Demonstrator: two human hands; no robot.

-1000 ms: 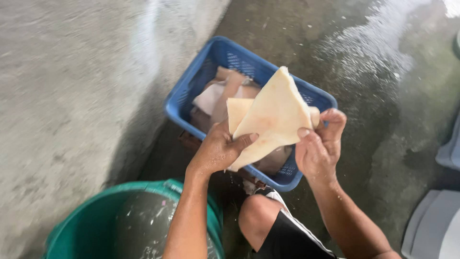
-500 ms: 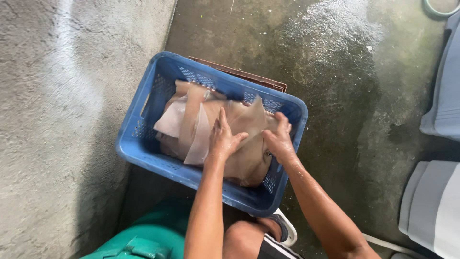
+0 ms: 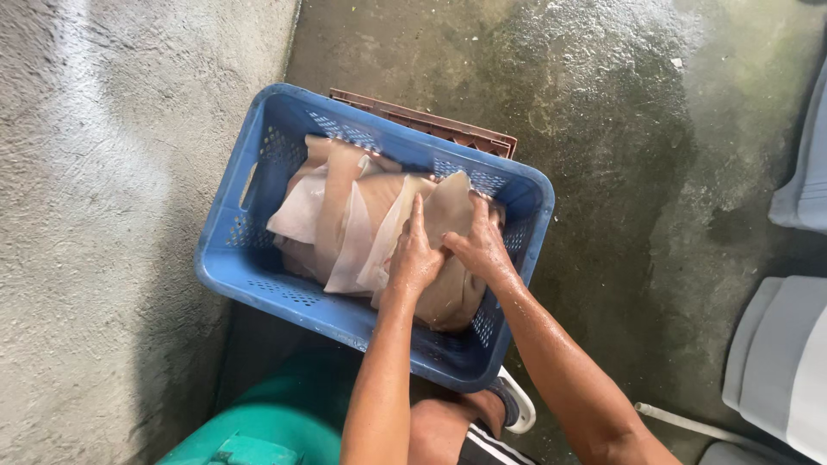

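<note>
Two wet hands press flat on a pile of pale, tan, leathery sheets (image 3: 370,220) inside a blue plastic basket (image 3: 258,284). On the left hand (image 3: 415,257) the fingers are stretched out and laid on the top sheet, not clenched and not gripping. The right hand (image 3: 479,244) lies just beside it, fingers spread and released in the same way, palm down on the same sheet. The pile fills most of the basket, which has perforated walls and handle slots. A brown slatted crate (image 3: 431,123) shows behind the basket's far rim. Below the basket, near the person's knee, is a green plastic tub (image 3: 276,426). The floor (image 3: 620,112) is rough, damp, dark-stained concrete; to the left it is paler and drier. Grey-white plastic containers (image 3: 784,362) sit at the right edge.
</note>
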